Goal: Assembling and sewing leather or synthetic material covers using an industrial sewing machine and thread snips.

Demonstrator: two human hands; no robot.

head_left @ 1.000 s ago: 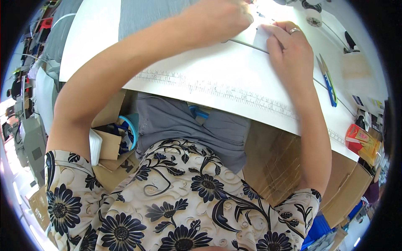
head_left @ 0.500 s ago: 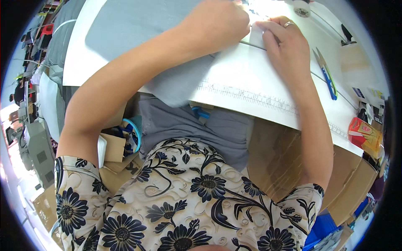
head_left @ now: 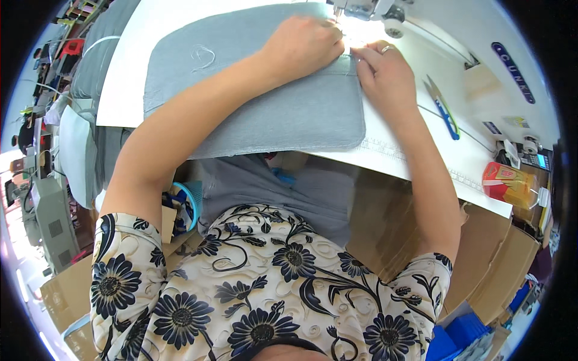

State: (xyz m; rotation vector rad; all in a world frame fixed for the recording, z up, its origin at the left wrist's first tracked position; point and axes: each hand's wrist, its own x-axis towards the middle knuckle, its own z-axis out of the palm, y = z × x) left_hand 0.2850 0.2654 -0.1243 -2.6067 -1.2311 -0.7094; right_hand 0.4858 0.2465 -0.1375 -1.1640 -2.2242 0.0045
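Observation:
A grey fabric panel (head_left: 271,120) with rounded corners lies spread over the white sewing table, its near edge along the table's front. My left hand (head_left: 303,47) rests on it near its far right part, fingers curled down and closed on the cloth. My right hand (head_left: 388,75), with a ring, is beside the panel's right edge, thumb and forefinger pinched at the cloth. Between the hands, a small pale strip (head_left: 347,46) shows under the bright lamp of the sewing machine (head_left: 361,7). Glare and my fingers hide the exact stitching spot. A loose thread (head_left: 203,58) lies on the panel.
Blue-and-green-handled scissors (head_left: 447,114) lie right of my right hand. A red and yellow packet (head_left: 509,185) sits at the table's right corner. Stacked grey cloth (head_left: 90,66) stands at the left. Below the table are a blue-rimmed basket (head_left: 195,207) and cardboard (head_left: 481,240).
The grey panel has turned and spread out flat, now reaching right under my right forearm's side. Both hands stay close together by the machine, and the whole view has shifted slightly.

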